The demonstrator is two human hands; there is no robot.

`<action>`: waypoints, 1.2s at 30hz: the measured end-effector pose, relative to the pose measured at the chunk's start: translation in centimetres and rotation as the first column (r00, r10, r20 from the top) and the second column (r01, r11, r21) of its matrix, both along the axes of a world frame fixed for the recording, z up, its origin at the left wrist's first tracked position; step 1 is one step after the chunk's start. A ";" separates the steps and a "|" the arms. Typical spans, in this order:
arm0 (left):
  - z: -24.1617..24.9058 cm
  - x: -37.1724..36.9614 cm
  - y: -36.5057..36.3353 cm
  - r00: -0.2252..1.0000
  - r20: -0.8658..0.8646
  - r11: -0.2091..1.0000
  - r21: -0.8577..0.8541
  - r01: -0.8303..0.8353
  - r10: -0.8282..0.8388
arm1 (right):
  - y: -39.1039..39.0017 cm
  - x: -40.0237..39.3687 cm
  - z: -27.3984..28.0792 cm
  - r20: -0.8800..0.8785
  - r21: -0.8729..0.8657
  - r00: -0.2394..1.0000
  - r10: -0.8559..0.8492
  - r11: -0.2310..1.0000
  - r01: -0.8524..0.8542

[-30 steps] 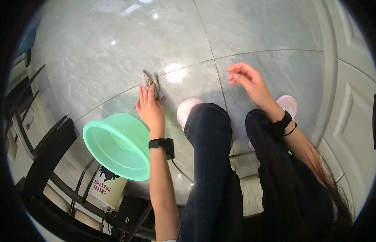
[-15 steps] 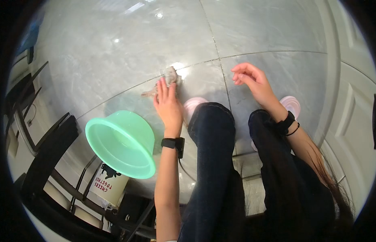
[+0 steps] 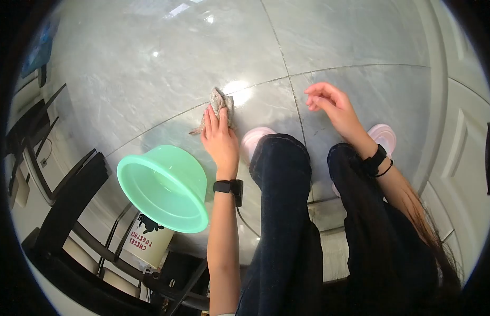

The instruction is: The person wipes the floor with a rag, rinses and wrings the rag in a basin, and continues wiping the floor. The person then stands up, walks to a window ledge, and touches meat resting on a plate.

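Observation:
A greyish, bunched-up rag [image 3: 215, 98] lies on the shiny tiled floor. My left hand [image 3: 220, 141] presses on it from above, fingers gripping its near part against the tile; the part under my palm is hidden. To the left of that hand is a light green plastic basin [image 3: 195, 171], its wide mouth facing me. My right hand [image 3: 334, 108] hovers over my right knee, holding nothing. Its fingers are loosely bent, with the thumb apart from them. Both wrists wear black bands.
Left of the basin stands a black-framed chair [image 3: 71, 197]. A cream-coloured bin with printed lettering [image 3: 147, 245] sits behind the basin. White panelled doors [image 3: 463, 152] run along the right. My pink slippers [image 3: 255, 141] are on the floor below my knees.
The rag has shifted slightly under my left hand, its top end now further left and its loose tail nearer me. My right hand keeps its pose. The whole view has shifted a little.

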State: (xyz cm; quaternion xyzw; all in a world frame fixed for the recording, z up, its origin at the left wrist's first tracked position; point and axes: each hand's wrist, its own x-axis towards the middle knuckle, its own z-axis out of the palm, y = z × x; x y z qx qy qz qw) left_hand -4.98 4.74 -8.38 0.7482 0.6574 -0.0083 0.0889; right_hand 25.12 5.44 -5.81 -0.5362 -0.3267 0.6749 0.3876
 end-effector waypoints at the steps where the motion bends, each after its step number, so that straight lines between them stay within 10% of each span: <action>1: -0.1 -0.2 0.2 1.000 -0.015 1.000 -0.007 -0.006 0.005 | 0.0 0.0 0.0 -0.004 0.009 1.000 -0.005 1.000 0.005; 17: 0.1 -0.2 -1.6 0.991 0.103 0.995 -0.055 -0.083 0.088 | -0.2 0.7 -0.6 0.021 -0.015 1.000 -0.002 1.000 0.002; 20: 0.0 -0.5 -1.9 0.986 -0.094 0.987 0.095 -0.126 0.135 | -0.5 1.2 -0.8 0.045 -0.041 0.999 -0.026 0.999 0.028; 28: -1.4 -1.8 3.0 0.779 -0.010 0.777 0.089 -0.623 0.627 | -0.2 2.5 -1.3 0.051 -0.103 0.995 -0.080 0.991 0.085; 36: -3.4 -0.8 6.2 0.895 0.222 0.857 0.272 -0.439 0.388 | 0.1 4.3 -1.8 0.035 -0.181 0.985 -0.167 0.969 0.171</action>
